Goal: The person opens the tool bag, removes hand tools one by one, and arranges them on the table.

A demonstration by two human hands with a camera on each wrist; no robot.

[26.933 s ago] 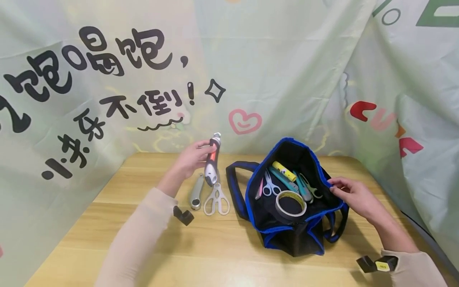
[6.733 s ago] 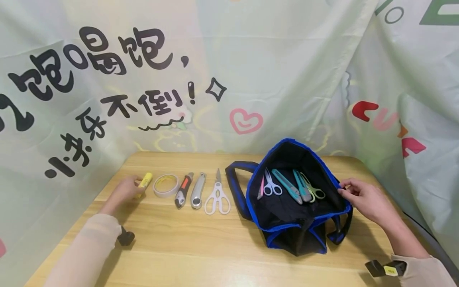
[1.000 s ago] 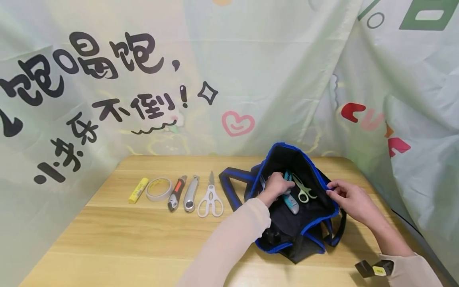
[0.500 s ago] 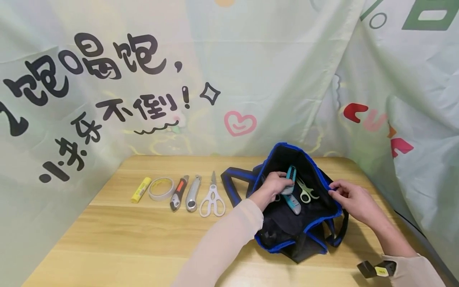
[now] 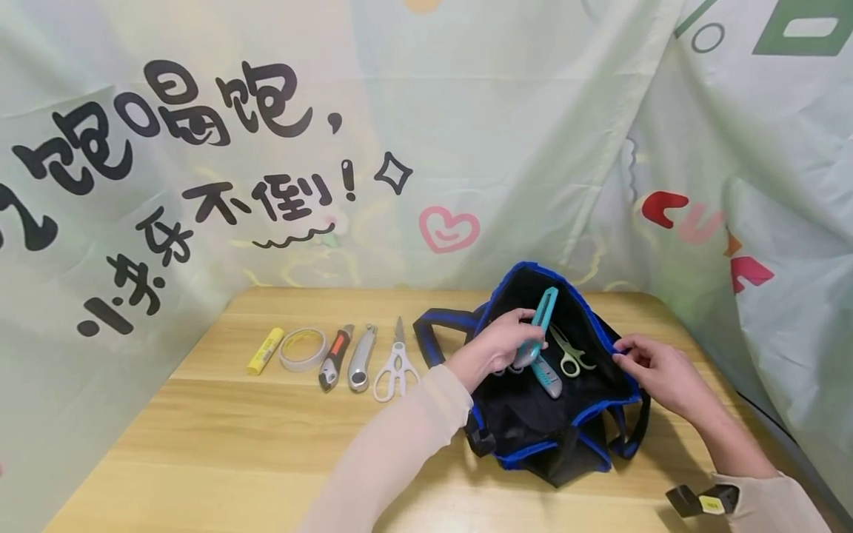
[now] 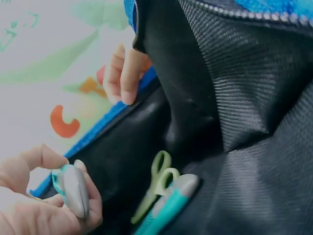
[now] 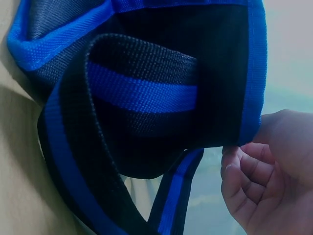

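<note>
My left hand [image 5: 500,344] is over the mouth of a black tool bag [image 5: 533,414] with blue trim. It pinches a teal utility knife [image 5: 546,307] between thumb and fingers; the knife's grey end [image 6: 78,191] faces the left wrist camera. A second teal utility knife [image 5: 548,377] lies inside the bag beside light green scissors [image 5: 571,361]. Pale scissors in the bag are mostly hidden behind my left hand. My right hand [image 5: 666,376] pinches the bag's right rim, and the right wrist view shows thumb and fingers at the blue edging [image 7: 252,117].
In a row left of the bag lie a yellow tube [image 5: 266,351], a tape roll [image 5: 286,360], a black-and-orange utility knife [image 5: 335,360], a silver utility knife [image 5: 362,360] and white-handled scissors [image 5: 397,363]. A bag strap [image 5: 426,329] loops beside them. Printed cloth [image 5: 533,148] hangs behind the table.
Since the oldest frame, the tape roll and yellow tube have gone from bag to table row. In the last second my left hand has lifted the teal knife. The right hand keeps the rim.
</note>
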